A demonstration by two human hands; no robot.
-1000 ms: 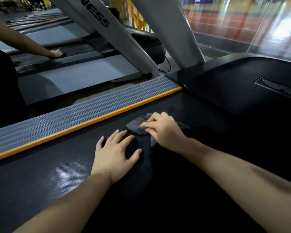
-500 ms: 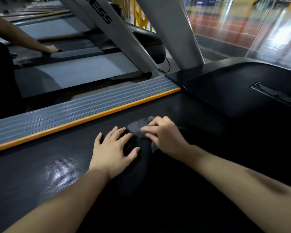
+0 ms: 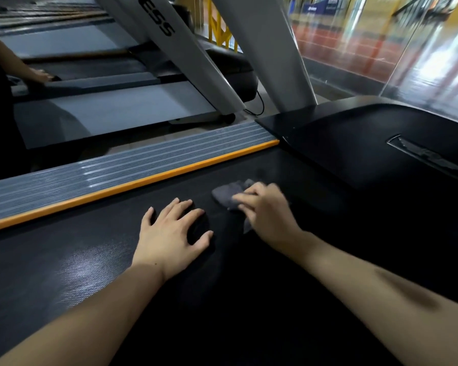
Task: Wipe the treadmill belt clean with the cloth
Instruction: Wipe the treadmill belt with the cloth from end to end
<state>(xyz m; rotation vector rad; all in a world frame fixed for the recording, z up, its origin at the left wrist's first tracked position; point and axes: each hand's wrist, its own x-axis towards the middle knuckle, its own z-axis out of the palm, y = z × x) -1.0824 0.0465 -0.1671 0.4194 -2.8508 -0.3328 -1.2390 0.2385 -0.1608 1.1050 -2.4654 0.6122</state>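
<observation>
Head view: two bare forearms reach over the belt (image 3: pixel 72 262), one treadmill in a row.
Far left: another person's hand (image 3: pixel 39 75) on the next machine.
Rail: grey ribbed side rail (image 3: pixel 122 165) with orange edge, just beside the belt.
Left hand (image 3: pixel 169 231): flat on the belt, fingers spread, holding nothing (looks like bracing).
Cloth (image 3: pixel 229 191): dark grey, crumpled, on the belt near the motor cover (image 3: pixel 354 143), well apart from the rail.
Right hand (image 3: pixel 266 207): palm down on the cloth, fingers together, pressing; blurred, so exact grip unclear.
Handling: cloth looks soft, light, bunches easily. Best held under a flat palm, edges tucked, or it rolls.
Belt: textured, probably grippy; expect drag.
</observation>
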